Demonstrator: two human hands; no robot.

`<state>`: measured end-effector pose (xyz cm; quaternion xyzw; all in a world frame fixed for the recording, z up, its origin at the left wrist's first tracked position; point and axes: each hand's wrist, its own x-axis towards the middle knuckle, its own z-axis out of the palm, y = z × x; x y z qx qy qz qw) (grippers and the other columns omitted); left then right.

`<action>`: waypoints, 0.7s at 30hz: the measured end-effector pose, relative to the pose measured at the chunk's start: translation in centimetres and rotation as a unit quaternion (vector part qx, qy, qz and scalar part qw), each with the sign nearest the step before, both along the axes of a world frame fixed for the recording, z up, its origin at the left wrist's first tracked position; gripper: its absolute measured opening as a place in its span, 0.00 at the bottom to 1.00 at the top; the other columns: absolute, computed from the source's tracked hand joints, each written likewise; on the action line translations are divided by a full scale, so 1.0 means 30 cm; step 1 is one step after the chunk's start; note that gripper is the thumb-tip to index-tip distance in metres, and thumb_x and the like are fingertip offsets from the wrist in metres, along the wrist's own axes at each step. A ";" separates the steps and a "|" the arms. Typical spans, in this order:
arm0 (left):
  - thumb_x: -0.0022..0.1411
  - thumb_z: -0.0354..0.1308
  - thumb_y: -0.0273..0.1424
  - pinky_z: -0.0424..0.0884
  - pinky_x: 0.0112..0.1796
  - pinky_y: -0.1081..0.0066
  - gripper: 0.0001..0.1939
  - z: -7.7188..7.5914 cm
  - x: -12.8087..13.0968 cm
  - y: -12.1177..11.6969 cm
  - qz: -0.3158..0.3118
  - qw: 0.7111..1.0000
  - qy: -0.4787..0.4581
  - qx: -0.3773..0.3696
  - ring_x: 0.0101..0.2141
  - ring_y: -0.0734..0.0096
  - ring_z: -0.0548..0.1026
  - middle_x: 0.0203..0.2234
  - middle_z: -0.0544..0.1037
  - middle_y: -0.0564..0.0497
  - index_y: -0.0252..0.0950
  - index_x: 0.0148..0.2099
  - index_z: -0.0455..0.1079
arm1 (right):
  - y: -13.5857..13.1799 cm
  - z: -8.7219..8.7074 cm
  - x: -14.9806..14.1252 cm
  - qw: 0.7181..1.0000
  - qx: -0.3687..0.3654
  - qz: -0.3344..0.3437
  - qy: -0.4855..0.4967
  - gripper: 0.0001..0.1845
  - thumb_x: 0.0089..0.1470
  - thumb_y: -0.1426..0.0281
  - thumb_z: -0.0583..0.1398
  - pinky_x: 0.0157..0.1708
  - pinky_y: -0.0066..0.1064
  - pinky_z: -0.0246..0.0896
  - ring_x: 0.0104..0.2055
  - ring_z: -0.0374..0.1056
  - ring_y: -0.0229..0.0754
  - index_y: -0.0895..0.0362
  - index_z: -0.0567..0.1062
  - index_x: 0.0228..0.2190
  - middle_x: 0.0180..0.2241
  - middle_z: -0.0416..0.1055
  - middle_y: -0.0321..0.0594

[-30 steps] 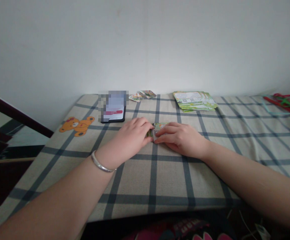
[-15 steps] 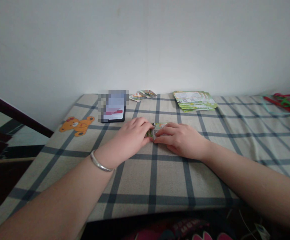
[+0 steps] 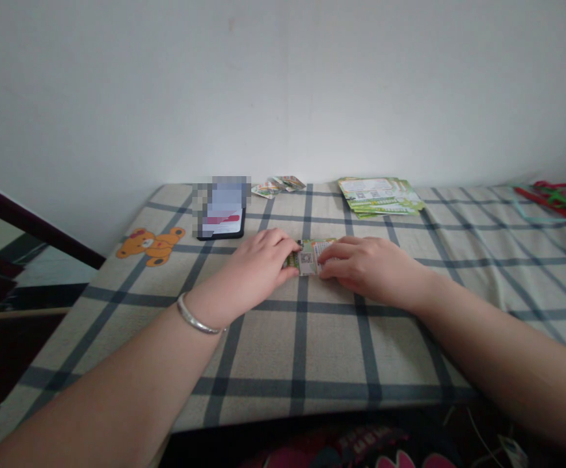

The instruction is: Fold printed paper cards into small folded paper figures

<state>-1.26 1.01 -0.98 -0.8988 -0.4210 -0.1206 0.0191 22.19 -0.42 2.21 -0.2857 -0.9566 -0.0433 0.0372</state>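
Observation:
A small folded green and white paper card [image 3: 310,257] lies on the checked tablecloth [image 3: 273,338] at the middle of the table. My left hand [image 3: 256,266], with a silver bangle on the wrist, presses its curled fingertips on the card's left end. My right hand [image 3: 375,270] lies on the card's right end with its fingers pressed together. The card's middle, with a small printed square, shows between the two hands.
A phone [image 3: 222,214] lies behind my left hand. Several small folded cards [image 3: 279,185] and a stack of green leaflets [image 3: 378,196] rest by the wall. Red and green strips [image 3: 559,200] lie at the far right. A bear print [image 3: 150,242] marks the cloth's left.
My right hand has slid to the right along the card, so more of the card shows between the hands. My left hand has stayed in place.

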 end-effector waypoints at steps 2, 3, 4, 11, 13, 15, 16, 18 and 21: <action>0.62 0.60 0.34 0.66 0.50 0.59 0.18 0.001 0.000 0.000 -0.001 1.000 0.000 -0.002 0.49 0.59 0.68 0.46 0.69 0.46 0.35 0.52 0.66 | -0.002 0.011 0.014 1.000 -0.012 -0.022 0.001 0.11 0.57 0.76 0.58 0.38 0.32 0.62 0.44 0.70 0.42 0.51 0.77 0.39 0.45 0.74 0.36; 0.62 0.60 0.33 0.65 0.51 0.59 0.18 0.003 0.001 0.000 0.000 1.000 0.001 -0.005 0.49 0.59 0.68 0.46 0.69 0.46 0.35 0.53 0.66 | -0.003 0.015 0.021 0.999 -0.016 -0.028 0.002 0.11 0.56 0.76 0.58 0.38 0.32 0.62 0.43 0.70 0.42 0.51 0.78 0.38 0.45 0.74 0.36; 0.61 0.60 0.33 0.65 0.51 0.59 0.18 0.005 0.002 -0.001 0.002 1.000 0.001 -0.008 0.49 0.58 0.68 0.46 0.69 0.46 0.35 0.53 0.66 | -0.004 0.019 0.027 0.999 -0.019 -0.032 0.003 0.11 0.56 0.76 0.58 0.37 0.32 0.62 0.43 0.70 0.42 0.51 0.78 0.38 0.45 0.74 0.36; 0.61 0.61 0.33 0.65 0.52 0.58 0.18 0.014 0.000 0.002 -0.001 1.000 -0.011 -0.029 0.49 0.59 0.68 0.46 0.70 0.46 0.36 0.52 0.67 | 0.000 0.027 0.050 0.998 -0.056 -0.034 0.025 0.11 0.55 0.77 0.59 0.38 0.31 0.62 0.42 0.70 0.41 0.52 0.79 0.36 0.45 0.75 0.37; 0.60 0.61 0.33 0.65 0.51 0.59 0.17 0.011 -0.002 0.006 -0.013 0.999 -0.024 -0.031 0.48 0.60 0.69 0.46 0.70 0.47 0.36 0.51 0.68 | 0.002 0.029 0.054 0.997 -0.063 -0.032 0.025 0.12 0.55 0.78 0.58 0.37 0.31 0.62 0.42 0.71 0.41 0.52 0.79 0.36 0.45 0.75 0.38; 0.60 0.61 0.31 0.64 0.52 0.59 0.12 0.012 -0.001 0.008 -0.037 0.998 -0.036 -0.029 0.50 0.60 0.67 0.44 0.71 0.48 0.38 0.47 0.70 | 0.002 0.032 0.059 0.997 -0.060 -0.029 0.025 0.11 0.55 0.77 0.58 0.37 0.30 0.62 0.41 0.71 0.41 0.52 0.79 0.36 0.44 0.75 0.38; 0.60 0.61 0.30 0.62 0.54 0.58 0.09 0.015 0.001 0.007 -0.054 0.998 -0.038 -0.025 0.51 0.60 0.66 0.44 0.72 0.49 0.39 0.45 0.71 | 0.002 0.034 0.061 0.998 -0.057 -0.029 0.024 0.11 0.56 0.77 0.58 0.36 0.30 0.62 0.41 0.71 0.41 0.52 0.79 0.36 0.44 0.75 0.38; 0.61 0.58 0.26 0.56 0.58 0.54 0.05 0.023 0.006 0.003 -0.094 0.995 -0.034 -0.013 0.54 0.60 0.64 0.43 0.74 0.52 0.40 0.39 0.72 | 0.002 0.036 0.066 0.998 -0.048 -0.030 0.020 0.12 0.56 0.77 0.58 0.36 0.30 0.62 0.40 0.71 0.40 0.52 0.79 0.36 0.43 0.75 0.38; 0.64 0.54 0.24 0.51 0.59 0.49 0.09 0.037 0.011 -0.003 -0.130 0.991 -0.012 -0.011 0.50 0.64 0.68 0.42 0.75 0.53 0.42 0.39 0.73 | 0.002 0.037 0.072 0.999 -0.032 -0.033 0.013 0.12 0.55 0.77 0.58 0.35 0.30 0.62 0.40 0.71 0.40 0.50 0.79 0.35 0.44 0.75 0.36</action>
